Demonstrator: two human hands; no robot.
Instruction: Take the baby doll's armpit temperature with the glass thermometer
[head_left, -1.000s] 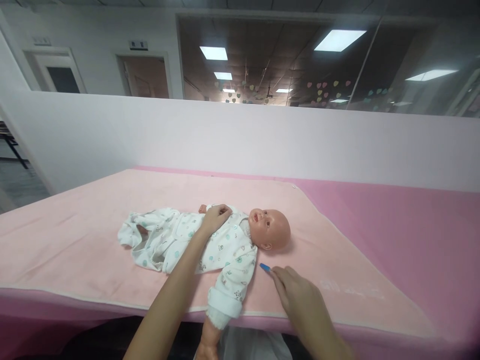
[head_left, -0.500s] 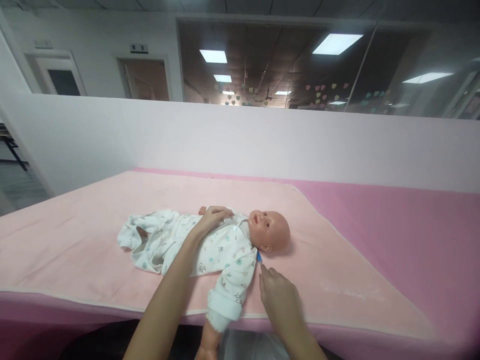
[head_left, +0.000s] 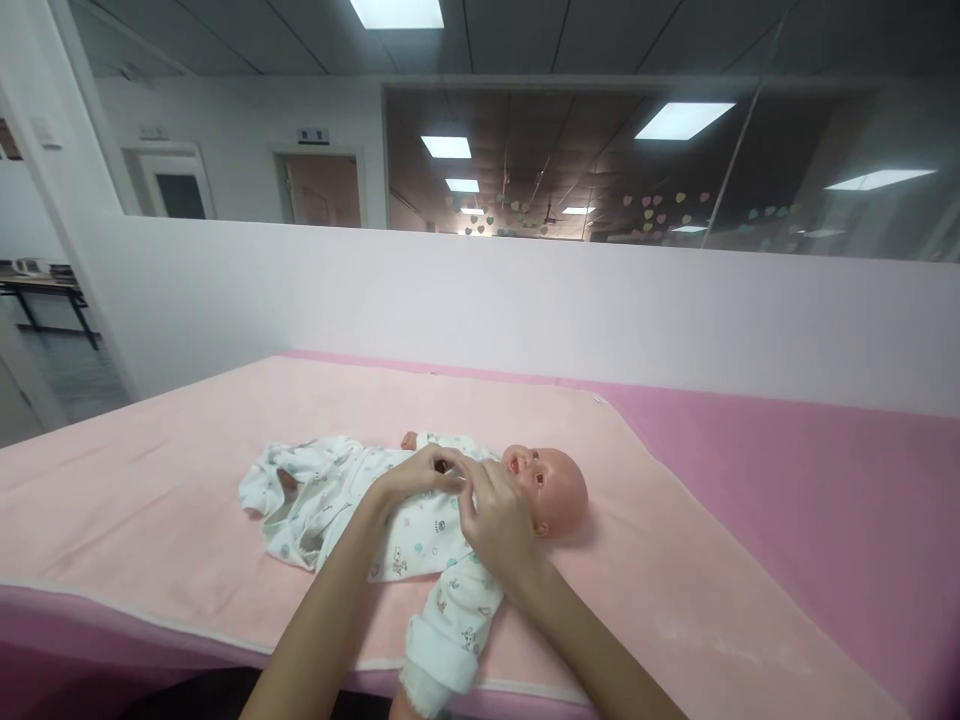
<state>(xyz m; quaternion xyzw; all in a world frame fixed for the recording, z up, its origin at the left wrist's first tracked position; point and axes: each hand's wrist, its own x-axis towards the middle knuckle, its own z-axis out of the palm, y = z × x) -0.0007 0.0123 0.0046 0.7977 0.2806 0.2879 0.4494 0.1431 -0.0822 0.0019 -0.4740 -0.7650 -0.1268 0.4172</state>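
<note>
My left hand (head_left: 412, 480) lies on the chest of the doll (head_left: 556, 486), on its white printed suit (head_left: 341, 492), and its fingers are bent, with the tips at the collar. My right hand (head_left: 499, 522) is just beside it, on the side of the doll's head, and its fingers are curled too. The tips of both hands come together over the cloth at the neck. I cannot tell if either hand really pinches the cloth or only presses on it, because the back of the right hand covers that place. The doll lies on its back. Its bare head is just beyond my right hand, and its legs stretch away past my left wrist. One sleeve (head_left: 450, 625) of the suit comes out under my right wrist and reaches toward me, to the near edge of the table. Under the doll and under both hands is a light pink towel (head_left: 187, 470). Further out from my right hand a darker pink table cover (head_left: 810, 500) shows, and beyond both hands stands a low white wall (head_left: 525, 300).
</note>
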